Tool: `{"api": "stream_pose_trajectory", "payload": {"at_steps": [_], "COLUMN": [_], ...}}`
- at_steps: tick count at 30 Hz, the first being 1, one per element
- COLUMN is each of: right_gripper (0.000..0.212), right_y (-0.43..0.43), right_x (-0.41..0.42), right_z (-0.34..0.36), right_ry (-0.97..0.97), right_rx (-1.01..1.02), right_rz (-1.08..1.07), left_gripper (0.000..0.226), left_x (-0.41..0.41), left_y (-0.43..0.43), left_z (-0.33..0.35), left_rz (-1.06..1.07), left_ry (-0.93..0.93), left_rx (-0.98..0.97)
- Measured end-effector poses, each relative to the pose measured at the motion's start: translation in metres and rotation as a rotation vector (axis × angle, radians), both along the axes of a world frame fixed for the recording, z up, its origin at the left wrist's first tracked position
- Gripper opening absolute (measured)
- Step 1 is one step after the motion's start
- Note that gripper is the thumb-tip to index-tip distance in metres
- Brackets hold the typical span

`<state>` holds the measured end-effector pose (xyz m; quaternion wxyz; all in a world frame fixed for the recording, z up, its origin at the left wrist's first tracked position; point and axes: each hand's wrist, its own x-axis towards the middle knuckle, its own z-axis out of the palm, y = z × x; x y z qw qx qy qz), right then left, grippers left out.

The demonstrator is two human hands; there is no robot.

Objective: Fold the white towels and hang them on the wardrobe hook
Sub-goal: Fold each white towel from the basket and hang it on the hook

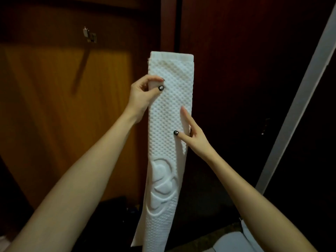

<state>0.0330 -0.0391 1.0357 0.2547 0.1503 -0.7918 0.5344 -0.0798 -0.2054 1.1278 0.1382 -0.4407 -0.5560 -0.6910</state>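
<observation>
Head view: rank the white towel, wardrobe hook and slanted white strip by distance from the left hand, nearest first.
1. white towel: in contact; the left hand pinches its left edge.
2. wardrobe hook: up and to the left, untouched.
3. slanted white strip: far right, beyond the towel.

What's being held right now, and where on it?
The folded white towel: left hand pinches its left edge near the top; right hand grips the right edge lower down.
</observation>
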Motion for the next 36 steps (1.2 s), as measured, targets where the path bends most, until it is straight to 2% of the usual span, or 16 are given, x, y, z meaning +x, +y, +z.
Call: {"api": "stream_pose_trajectory", "payload": {"at_steps": [3, 5, 6, 9, 11, 13, 16, 23, 26, 29, 33, 36], "right_gripper": [0.045, 0.038, 0.037, 0.033, 0.032, 0.031, 0.028, 0.033, 0.031, 0.028, 0.029, 0.037], "right_y": [-0.005, -0.011, -0.014, -0.022, -0.023, -0.021, -0.015, -0.011, -0.01, -0.012, -0.01, -0.004], "right_x": [-0.006, -0.009, -0.01, -0.013, -0.016, -0.019, -0.024, -0.022, -0.017, -0.011, 0.001, 0.014], "right_z": [0.011, 0.02, 0.024, 0.034, 0.041, 0.044, 0.045, 0.033, 0.03, 0.031, 0.02, 0.006], "right_ry": [0.009, 0.032, 0.045, 0.092, 0.109, 0.119, 0.099, -0.001, -0.042, -0.083, -0.164, -0.262], "right_rx": [-0.007, -0.071, -0.085, -0.062, -0.046, -0.066, -0.142, -0.209, -0.287, -0.296, -0.149, -0.138], "right_rz": [0.027, 0.017, 0.008, -0.008, -0.018, -0.037, -0.05, 0.03, -0.05, -0.038, 0.014, 0.048], "left_gripper": [0.019, 0.02, 0.028, 0.071, 0.089, 0.1, 0.088, 0.081, 0.068, 0.046, 0.038, 0.034], "left_x": [-0.014, -0.023, -0.024, -0.016, -0.006, 0.004, 0.015, 0.039, 0.052, 0.06, 0.061, 0.059], "left_y": [-0.003, -0.008, -0.011, -0.017, -0.022, -0.03, -0.036, -0.03, -0.031, -0.032, -0.037, -0.043], "left_z": [0.008, 0.007, 0.004, -0.019, -0.041, -0.061, -0.084, -0.121, -0.142, -0.163, -0.164, -0.151], "left_rz": [0.061, 0.1, 0.108, 0.123, 0.091, -0.028, -0.107, -0.016, -0.008, 0.044, 0.008, 0.007], "left_ry": [-0.018, -0.002, -0.004, -0.006, -0.048, -0.182, -0.276, -0.158, -0.114, -0.217, -0.369, -0.345], "left_rx": [0.006, -0.084, -0.152, -0.323, -0.321, -0.212, -0.176, -0.283, -0.346, -0.225, -0.097, -0.102]}}
